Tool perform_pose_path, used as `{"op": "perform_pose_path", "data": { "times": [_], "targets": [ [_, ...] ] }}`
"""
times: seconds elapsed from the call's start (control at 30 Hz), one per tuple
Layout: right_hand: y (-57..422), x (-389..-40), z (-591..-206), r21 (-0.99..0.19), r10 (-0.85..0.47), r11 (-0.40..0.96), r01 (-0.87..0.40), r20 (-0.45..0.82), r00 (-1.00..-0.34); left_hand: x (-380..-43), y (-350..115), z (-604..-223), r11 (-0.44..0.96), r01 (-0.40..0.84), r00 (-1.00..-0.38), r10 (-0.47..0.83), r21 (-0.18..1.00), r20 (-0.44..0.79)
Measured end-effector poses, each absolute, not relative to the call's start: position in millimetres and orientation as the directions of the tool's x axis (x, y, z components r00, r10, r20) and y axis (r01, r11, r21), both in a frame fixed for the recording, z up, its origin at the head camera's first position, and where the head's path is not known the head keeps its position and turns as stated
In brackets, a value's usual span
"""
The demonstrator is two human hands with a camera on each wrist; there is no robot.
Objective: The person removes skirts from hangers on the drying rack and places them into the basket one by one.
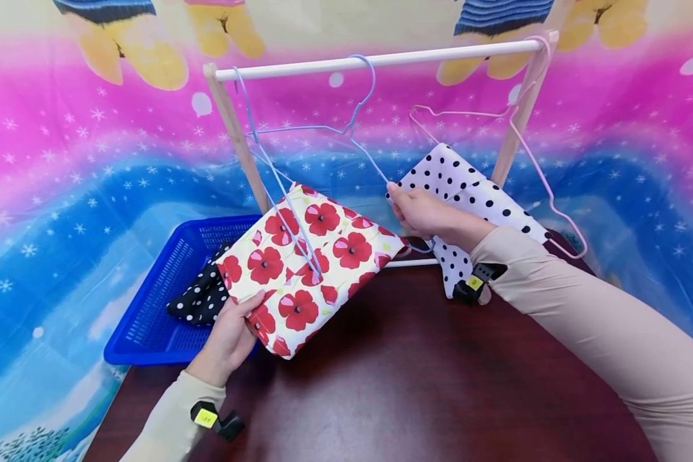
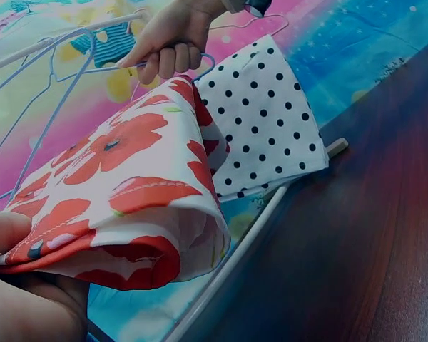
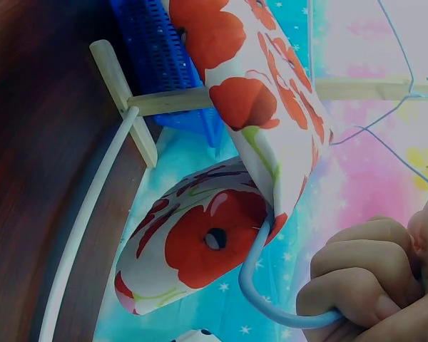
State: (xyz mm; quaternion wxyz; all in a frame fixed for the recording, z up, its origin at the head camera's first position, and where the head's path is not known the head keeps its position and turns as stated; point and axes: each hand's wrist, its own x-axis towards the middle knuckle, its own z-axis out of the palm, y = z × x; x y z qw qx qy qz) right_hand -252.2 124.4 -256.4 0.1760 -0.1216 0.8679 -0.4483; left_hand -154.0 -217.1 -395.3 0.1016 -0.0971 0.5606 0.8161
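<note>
My left hand (image 1: 228, 337) pinches the lower left edge of a white cloth with red poppies (image 1: 352, 247), thumb on top. The folded cloth hangs over the bottom bar of a blue clothes hanger (image 1: 372, 162), whose hook sits on the rack's rail. My right hand (image 1: 418, 208) grips that hanger near its right end, fingers curled round the wire. In the right wrist view the hanger's bent end (image 3: 253, 274) comes out of the cloth's fold. A second blue hanger (image 1: 248, 106) hangs at the rail's left end, its wires crossing in front of the poppy cloth.
The wooden rack's white rail (image 1: 427, 58) runs across the back. Right of my hand, a white cloth with black dots (image 1: 456, 170) hangs on a pink hanger (image 1: 534, 157). A blue basket (image 1: 133, 340) at left holds a black dotted cloth (image 1: 202, 295). The table (image 1: 410, 372) is dark brown.
</note>
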Motion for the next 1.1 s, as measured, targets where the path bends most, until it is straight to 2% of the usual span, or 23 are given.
{"op": "perform_pose_path", "data": {
  "times": [0.37, 1.1],
  "targets": [
    [124.6, -253.4, -254.3, -0.805, -0.375, 0.589, -0.069, -0.196, -0.906, -148.6, -228.2, -393.5, -0.338, -0.347, -0.937, 0.083, 0.875, -0.340],
    [124.2, -252.7, -253.4, -0.830, -0.371, 0.558, -0.022, -0.225, -0.901, -139.4, -237.2, -394.9, -0.265, -0.365, -0.931, 0.089, 0.893, -0.354]
  ]
}}
